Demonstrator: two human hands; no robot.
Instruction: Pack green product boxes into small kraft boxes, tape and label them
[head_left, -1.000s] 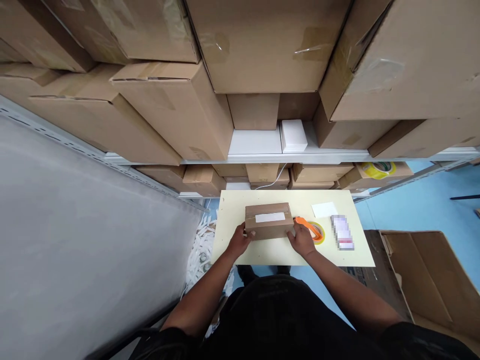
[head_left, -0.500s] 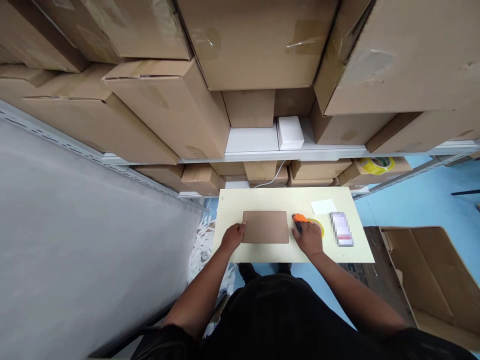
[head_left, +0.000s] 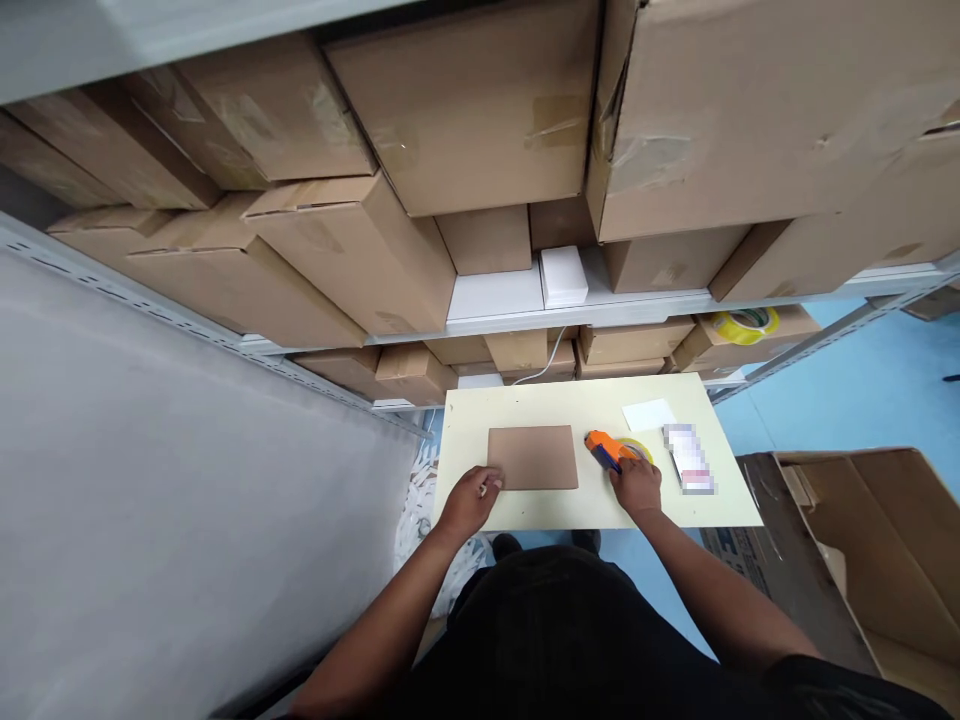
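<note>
The brown rectangular cardboard box [head_left: 534,458] shows an untaped top; the right hand [head_left: 637,487] grasps an orange-and-blue tape dispenser [head_left: 602,445]; the left hand [head_left: 469,502], grip unclear, meets the near-left corner.

Plain brown box [head_left: 533,458], orange and blue tape dispenser [head_left: 602,444], yellow roll [head_left: 644,447], cream tabletop [head_left: 555,402].

on the pale yellow table [head_left: 592,512], left of the middle, a plain brown box [head_left: 534,456]. to the right, apart from the box, an orange tape tool [head_left: 599,440] with a yellow tape roll [head_left: 639,446] by its right end. at the far right, a white card [head_left: 649,414], and nearer, a blurry thing [head_left: 689,460]. on the white shelf [head_left: 495,298] past the table, a small white stack [head_left: 564,277] and big brown boxes [head_left: 360,250]. on the blue floor [head_left: 862,385], white paper scraps [head_left: 420,515] to the left and a big open box [head_left: 892,530] to the right.
</note>
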